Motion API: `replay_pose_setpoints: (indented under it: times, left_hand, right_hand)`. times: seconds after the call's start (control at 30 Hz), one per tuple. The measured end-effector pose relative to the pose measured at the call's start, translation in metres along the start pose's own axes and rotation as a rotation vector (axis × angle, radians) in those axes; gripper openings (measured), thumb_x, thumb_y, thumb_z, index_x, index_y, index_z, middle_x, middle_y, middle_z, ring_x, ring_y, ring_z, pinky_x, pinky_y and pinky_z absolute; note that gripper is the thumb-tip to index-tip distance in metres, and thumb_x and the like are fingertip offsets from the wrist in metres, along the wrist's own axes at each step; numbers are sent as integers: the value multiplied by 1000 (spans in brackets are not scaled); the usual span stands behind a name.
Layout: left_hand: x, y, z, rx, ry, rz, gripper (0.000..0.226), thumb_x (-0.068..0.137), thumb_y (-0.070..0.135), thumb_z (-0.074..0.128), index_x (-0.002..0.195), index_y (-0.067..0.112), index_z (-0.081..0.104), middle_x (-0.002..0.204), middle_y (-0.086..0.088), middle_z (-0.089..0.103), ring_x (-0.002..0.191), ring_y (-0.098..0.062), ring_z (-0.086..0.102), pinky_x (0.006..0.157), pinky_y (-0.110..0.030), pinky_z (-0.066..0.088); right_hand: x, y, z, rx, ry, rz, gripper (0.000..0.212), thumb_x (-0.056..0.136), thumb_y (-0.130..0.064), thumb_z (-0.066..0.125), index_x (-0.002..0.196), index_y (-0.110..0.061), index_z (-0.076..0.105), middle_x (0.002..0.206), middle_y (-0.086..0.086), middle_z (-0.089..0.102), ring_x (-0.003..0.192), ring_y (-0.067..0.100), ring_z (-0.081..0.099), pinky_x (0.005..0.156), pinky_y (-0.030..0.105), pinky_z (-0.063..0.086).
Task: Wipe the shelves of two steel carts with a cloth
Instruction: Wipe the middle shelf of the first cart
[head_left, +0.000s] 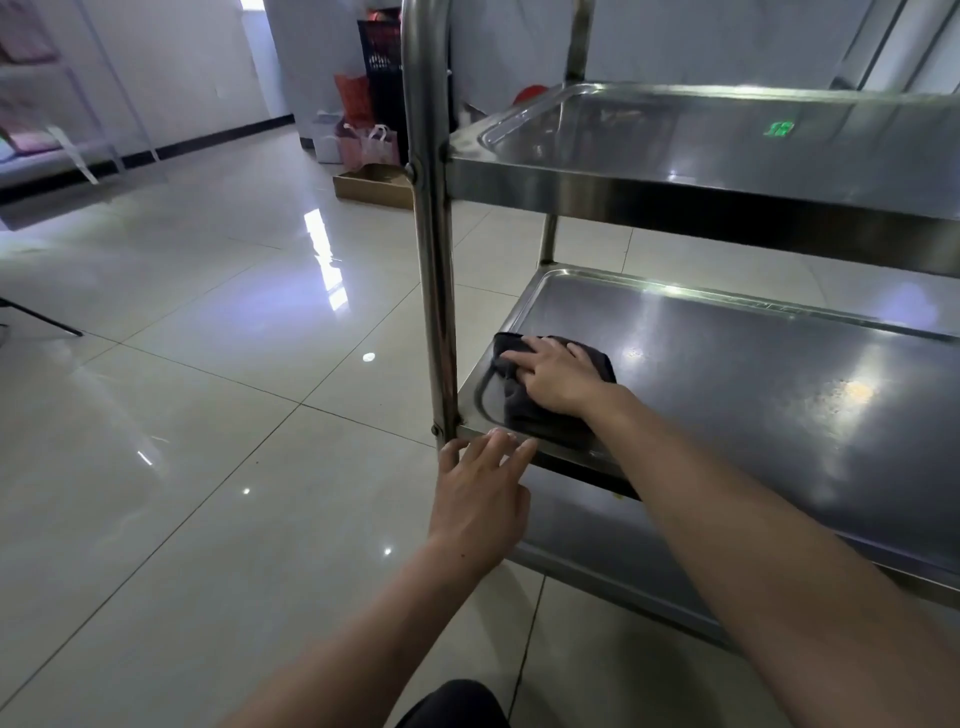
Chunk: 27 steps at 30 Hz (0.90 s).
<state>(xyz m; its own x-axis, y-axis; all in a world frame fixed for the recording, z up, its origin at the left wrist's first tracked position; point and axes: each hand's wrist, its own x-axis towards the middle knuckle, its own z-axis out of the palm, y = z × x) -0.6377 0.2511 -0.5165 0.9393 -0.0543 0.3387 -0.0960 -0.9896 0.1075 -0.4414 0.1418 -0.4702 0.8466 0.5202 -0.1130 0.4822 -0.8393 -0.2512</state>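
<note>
Pressing flat with straight fingers, the right hand (553, 375) pins the dark cloth (540, 410) under its palm at the near corner of the cart's middle shelf (753, 374). Just nearer, the left hand (480, 491) rests open-fingered on the shelf's front rim — beside the upright post (434, 260) — with the upper shelf (727, 150) overhanging both.

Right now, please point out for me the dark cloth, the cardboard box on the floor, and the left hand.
dark cloth (524, 410): head view, on the bare fold below the pressing hand.
cardboard box (371, 191): head view, on its front wall.
left hand (480, 499): head view, on the back of the hand.
</note>
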Motion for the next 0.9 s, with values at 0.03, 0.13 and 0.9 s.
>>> replay_pose_setpoints:
  times: [0.03,0.13,0.9]
  left_hand:
    - [0,0,-1,-16,4,1,51,86,30,52,136,33,49,137,7,54,129,-17,52,110,-41,33]
    - [-1,-1,-5,-87,39,-34,43,81,26,56,124,30,48,128,8,60,119,-15,59,109,-37,33]
    - [-7,-1,-13,-252,-27,-59,37,83,13,56,114,30,45,122,12,60,116,-12,60,122,-35,21]
  right_hand:
    - [-8,0,1,15,-16,-45,45,109,-34,34,151,-48,47,171,-7,23,158,17,15,129,49,0]
    - [-36,5,3,80,-81,-155,44,110,-34,36,147,-51,51,172,-15,19,160,10,7,129,44,-7]
    - [-140,42,2,84,-62,-55,43,110,-32,35,144,-52,53,170,-18,23,159,8,10,129,44,0]
